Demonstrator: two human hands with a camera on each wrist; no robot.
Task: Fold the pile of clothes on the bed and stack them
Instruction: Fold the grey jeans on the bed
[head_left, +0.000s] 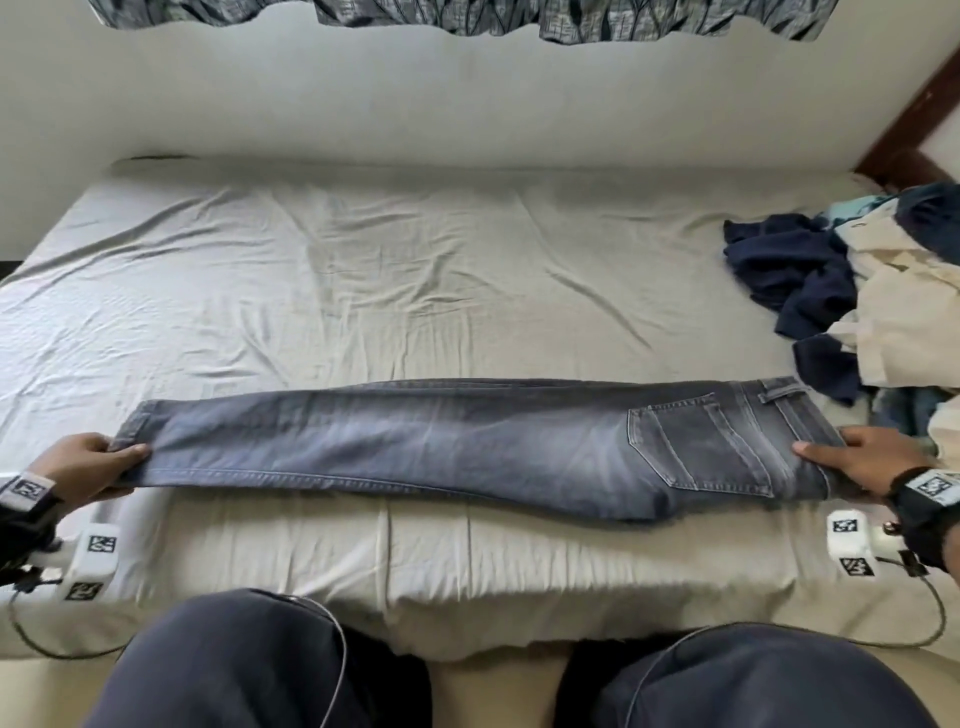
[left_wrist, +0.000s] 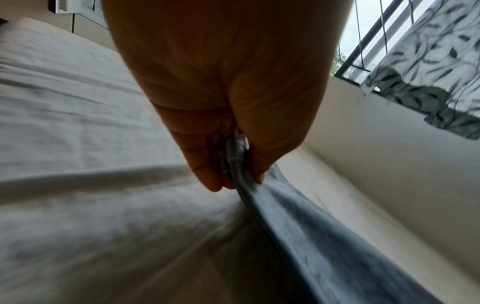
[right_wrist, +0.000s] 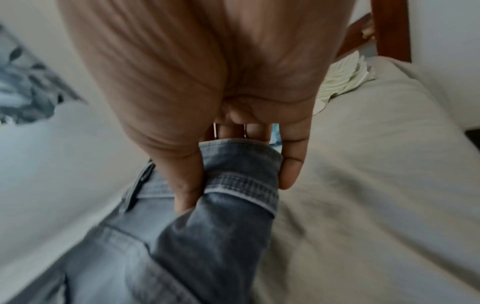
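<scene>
Grey-blue jeans (head_left: 441, 447) lie stretched across the near part of the bed, folded lengthwise leg on leg, back pocket facing up at the right. My left hand (head_left: 111, 449) pinches the leg hems at the left end; in the left wrist view the hand (left_wrist: 233, 170) has the denim edge (left_wrist: 235, 156) between thumb and fingers. My right hand (head_left: 826, 449) grips the waistband at the right end, and the right wrist view shows that hand (right_wrist: 228, 181) with its thumb over the waistband (right_wrist: 241, 164) and fingers underneath.
A heap of unfolded clothes (head_left: 852, 280), navy and cream, sits at the bed's right side. The grey sheet (head_left: 363, 270) is wrinkled. A wall and patterned curtain (head_left: 467, 15) lie beyond the bed. My knees (head_left: 234, 665) are at the bed's front edge.
</scene>
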